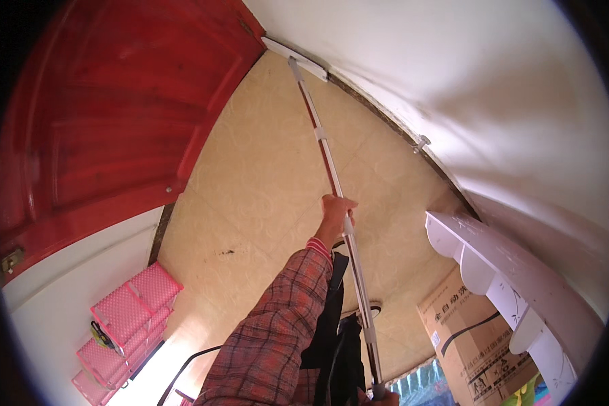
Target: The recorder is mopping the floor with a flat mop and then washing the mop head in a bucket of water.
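A flat mop has a long metallic pole (pixel 361 291) running from the bottom of the view up to the far corner. Its white, narrow head (pixel 311 65) lies on the floor along the foot of the white wall. My left hand (pixel 336 211), in a red plaid sleeve, is wrapped round the middle of the pole. At the lower edge, my right hand (pixel 386 398) closes round the pole's near end and is mostly cut off by the frame. Black straps or cloth hang beside my left forearm.
A red panelled door (pixel 115 108) stands at left, above stacked pink baskets (pixel 139 298). To the right are a pale pink scalloped shelf (pixel 514 257) and a cardboard box (pixel 470 345). A small metal fitting (pixel 421 143) juts from the right wall's base. Beige tiles (pixel 250 169) cover the floor.
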`<act>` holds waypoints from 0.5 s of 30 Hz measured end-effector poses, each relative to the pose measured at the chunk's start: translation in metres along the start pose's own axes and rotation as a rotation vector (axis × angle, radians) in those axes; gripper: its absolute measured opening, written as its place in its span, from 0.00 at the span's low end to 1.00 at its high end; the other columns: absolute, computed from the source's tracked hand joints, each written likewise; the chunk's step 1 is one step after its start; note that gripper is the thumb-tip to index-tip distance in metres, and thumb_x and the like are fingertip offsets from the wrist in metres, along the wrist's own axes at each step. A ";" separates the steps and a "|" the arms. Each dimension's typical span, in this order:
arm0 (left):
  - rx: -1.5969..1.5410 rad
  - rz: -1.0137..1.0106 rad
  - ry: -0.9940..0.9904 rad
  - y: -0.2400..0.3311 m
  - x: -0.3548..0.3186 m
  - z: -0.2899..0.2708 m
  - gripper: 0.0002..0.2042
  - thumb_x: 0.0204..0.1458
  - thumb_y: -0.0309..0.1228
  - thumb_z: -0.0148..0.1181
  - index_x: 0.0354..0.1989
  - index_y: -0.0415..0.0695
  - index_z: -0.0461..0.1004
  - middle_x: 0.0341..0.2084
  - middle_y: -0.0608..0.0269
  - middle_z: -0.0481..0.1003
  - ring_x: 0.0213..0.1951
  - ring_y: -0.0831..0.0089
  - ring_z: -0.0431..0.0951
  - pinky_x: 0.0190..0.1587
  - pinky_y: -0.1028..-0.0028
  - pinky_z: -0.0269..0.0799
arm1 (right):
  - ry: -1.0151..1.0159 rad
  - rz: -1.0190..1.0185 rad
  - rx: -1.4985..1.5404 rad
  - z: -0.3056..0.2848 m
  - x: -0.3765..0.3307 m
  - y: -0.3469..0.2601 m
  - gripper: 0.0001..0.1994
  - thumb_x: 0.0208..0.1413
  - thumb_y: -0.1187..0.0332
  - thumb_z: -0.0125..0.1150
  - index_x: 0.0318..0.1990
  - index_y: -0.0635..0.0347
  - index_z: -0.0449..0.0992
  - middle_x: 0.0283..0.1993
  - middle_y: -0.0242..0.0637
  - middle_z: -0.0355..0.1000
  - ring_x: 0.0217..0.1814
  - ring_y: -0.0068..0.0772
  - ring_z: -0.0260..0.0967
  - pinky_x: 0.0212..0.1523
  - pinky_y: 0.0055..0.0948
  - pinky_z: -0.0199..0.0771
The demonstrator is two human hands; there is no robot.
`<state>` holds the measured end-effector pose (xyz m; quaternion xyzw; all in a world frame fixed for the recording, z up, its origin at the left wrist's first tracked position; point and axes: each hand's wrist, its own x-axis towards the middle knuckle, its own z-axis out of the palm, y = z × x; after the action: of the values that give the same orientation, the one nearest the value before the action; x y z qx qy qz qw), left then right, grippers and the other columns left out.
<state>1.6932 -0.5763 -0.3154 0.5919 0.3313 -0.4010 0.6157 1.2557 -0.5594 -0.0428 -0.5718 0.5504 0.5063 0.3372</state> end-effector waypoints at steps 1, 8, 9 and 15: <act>0.038 -0.004 -0.006 0.005 -0.005 0.000 0.07 0.33 0.20 0.55 0.12 0.39 0.62 0.07 0.59 0.62 0.06 0.68 0.63 0.06 0.70 0.59 | 0.003 0.001 0.000 -0.008 -0.010 -0.017 0.24 0.33 0.57 0.69 0.28 0.72 0.71 0.19 0.51 0.69 0.21 0.39 0.67 0.23 0.37 0.66; 0.197 0.065 0.057 0.013 -0.013 -0.010 0.08 0.31 0.19 0.53 0.07 0.38 0.61 0.07 0.58 0.62 0.07 0.67 0.63 0.07 0.70 0.60 | -0.037 -0.069 0.184 -0.028 -0.036 -0.030 0.13 0.28 0.74 0.63 0.26 0.72 0.72 0.16 0.41 0.68 0.17 0.30 0.66 0.18 0.30 0.65; 0.228 0.058 0.082 0.011 -0.016 -0.010 0.09 0.31 0.19 0.53 0.06 0.38 0.61 0.07 0.58 0.62 0.07 0.67 0.63 0.07 0.69 0.61 | -0.034 -0.175 0.120 -0.037 -0.037 -0.019 0.13 0.29 0.73 0.63 0.26 0.72 0.73 0.16 0.42 0.69 0.18 0.30 0.66 0.19 0.32 0.65; 0.091 0.104 0.095 -0.011 -0.033 -0.038 0.07 0.30 0.20 0.54 0.09 0.38 0.62 0.07 0.58 0.62 0.07 0.67 0.63 0.08 0.69 0.62 | 0.006 -0.202 -0.012 -0.066 -0.061 0.011 0.14 0.26 0.74 0.63 0.25 0.72 0.72 0.17 0.50 0.69 0.20 0.44 0.69 0.23 0.38 0.67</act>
<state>1.6708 -0.5347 -0.2949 0.6540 0.3104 -0.3547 0.5916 1.2661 -0.6061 0.0342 -0.6277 0.4880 0.4714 0.3817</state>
